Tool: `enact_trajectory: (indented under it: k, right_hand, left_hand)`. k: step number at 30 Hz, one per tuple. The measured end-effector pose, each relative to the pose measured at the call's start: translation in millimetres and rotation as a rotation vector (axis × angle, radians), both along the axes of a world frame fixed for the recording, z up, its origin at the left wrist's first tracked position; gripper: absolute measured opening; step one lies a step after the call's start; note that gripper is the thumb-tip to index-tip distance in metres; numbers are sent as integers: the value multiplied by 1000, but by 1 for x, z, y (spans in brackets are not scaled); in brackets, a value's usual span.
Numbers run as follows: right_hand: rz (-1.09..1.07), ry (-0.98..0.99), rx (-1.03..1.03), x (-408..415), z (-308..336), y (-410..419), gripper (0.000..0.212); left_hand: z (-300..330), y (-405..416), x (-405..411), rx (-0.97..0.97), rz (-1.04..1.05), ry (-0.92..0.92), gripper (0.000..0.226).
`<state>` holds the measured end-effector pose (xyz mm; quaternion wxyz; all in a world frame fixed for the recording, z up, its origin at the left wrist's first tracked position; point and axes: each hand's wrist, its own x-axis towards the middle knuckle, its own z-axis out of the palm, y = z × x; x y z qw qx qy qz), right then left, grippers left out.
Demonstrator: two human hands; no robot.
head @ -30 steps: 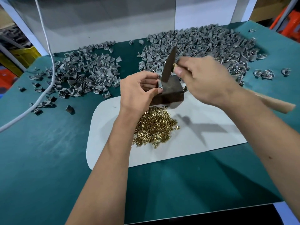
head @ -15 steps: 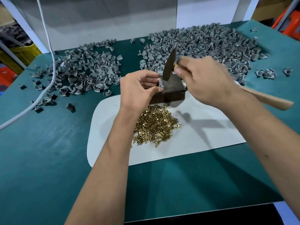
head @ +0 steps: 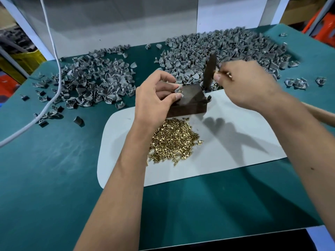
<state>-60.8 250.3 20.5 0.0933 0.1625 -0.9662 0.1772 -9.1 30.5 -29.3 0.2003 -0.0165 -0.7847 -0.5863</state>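
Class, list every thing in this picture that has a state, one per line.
left hand, pinching the grey part on the metal block
right hand, gripping the hammer
hammer, head poised over the block
brass rivets, loose heap on the white mat
spare grey parts, two loose piles beyond the mat

Brass-gold pins [head: 174,140] gleam on a plain white mat [head: 235,142] atop a teal table [head: 54,178]; matte grey parts [head: 94,84] lie at eleven and one o'clock of a dark brown block [head: 190,104].
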Motion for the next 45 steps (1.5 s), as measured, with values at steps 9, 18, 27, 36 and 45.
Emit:
enact_trajectory:
  k: [9, 18, 27, 36, 45]
  right_hand:
    - [-148, -187, 250, 5, -11, 13, 17]
    - [190, 210, -154, 22, -13, -29, 12]
    - [384, 333, -362, 20, -36, -44, 7]
    - [333, 308, -458, 25, -44, -44, 6]
    - [287, 286, -534, 25, -45, -45, 5]
  left_hand:
    - [-1, -1, -1, 50, -25, 15, 25]
    - [-1, 2, -3, 68, 8, -26, 28]
    - [2, 0, -1, 83, -78, -23, 25]
    - [2, 11, 2, 125, -181, 3, 35]
    - [3, 10, 2, 223, -226, -26, 37]
